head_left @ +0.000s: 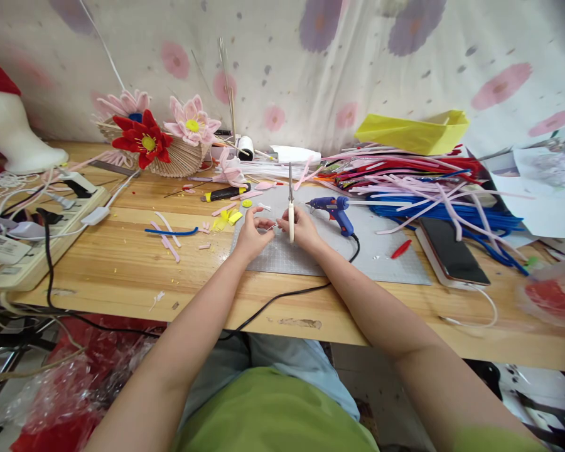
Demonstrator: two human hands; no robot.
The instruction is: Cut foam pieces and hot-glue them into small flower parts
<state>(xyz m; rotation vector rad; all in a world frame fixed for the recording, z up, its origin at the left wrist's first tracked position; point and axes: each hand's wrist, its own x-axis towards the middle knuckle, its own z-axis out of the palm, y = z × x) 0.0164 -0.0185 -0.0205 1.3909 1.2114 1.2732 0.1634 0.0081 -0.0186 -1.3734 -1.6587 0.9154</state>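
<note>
My right hand is closed around scissors with cream handles, their blades pointing up and away from me. Close beside it, my left hand pinches a small thin white piece, whose kind is too small to make out. Both hands are over a grey cutting mat. A blue glue gun lies just right of my right hand. Beyond my left hand are yellow fuzzy pieces, a yellow disc and a yellow-black utility knife.
Red and pink fuzzy-stem flowers stand at the back left. Bundles of blue stems and other colours lie back right, near a phone. A power strip sits left. The black cord crosses the table's front.
</note>
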